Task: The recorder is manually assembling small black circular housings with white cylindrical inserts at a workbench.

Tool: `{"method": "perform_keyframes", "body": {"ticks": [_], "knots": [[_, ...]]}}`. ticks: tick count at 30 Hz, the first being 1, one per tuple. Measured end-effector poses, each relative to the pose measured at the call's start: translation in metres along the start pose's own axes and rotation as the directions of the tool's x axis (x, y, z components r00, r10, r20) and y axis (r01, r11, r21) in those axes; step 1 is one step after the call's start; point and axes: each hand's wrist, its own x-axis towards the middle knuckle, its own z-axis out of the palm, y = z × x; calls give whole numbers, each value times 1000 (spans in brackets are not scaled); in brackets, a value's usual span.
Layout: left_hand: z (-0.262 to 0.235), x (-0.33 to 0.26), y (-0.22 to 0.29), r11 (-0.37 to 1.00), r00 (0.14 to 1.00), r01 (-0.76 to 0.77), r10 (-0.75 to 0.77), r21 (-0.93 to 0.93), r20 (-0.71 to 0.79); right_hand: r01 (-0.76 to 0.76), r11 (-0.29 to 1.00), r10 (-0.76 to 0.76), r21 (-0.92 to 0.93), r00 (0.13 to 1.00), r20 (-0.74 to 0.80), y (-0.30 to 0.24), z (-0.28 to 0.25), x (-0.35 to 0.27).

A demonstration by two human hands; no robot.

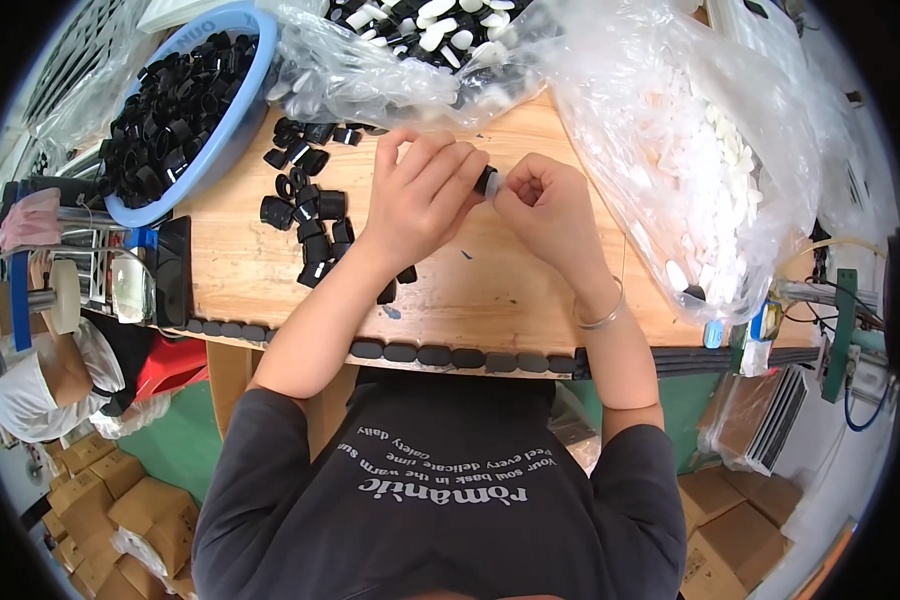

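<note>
Fingers of left hand (pixel 422 195) closed on black piece (pixel 484 181), pale bit (pixel 493 187) pinched by right hand (pixel 555 212), above desk (pixel 515 280), inward of its near edge. Through slack pinch, pale bit could be dropped.

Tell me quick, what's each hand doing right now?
Left hand: closed, holding a small black piece.
Right hand: closed, fingertips pinching a small pale piece.
</note>
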Motion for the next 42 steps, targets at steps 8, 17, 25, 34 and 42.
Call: {"method": "perform_keyframes", "body": {"ticks": [8,17,25,34,42], "knots": [[2,-1,1,994,994,7,5,-107,108,9,998,1,-68,989,145,1,-11,4],[3,-2,2,974,997,29,-12,-226,78,-257,856,86,449,926,366,14,-14,5],[5,1,7,977,997,15,1,-213,76,-260,844,87,469,929,360,25,-8,6],[3,-1,2,973,978,163,-137,-163,156,-52,940,-36,336,968,250,24,-6,6],[8,-8,-6,140,591,731,-618,-668,518,-65,821,0,568,994,112,21,-15,9]]}}
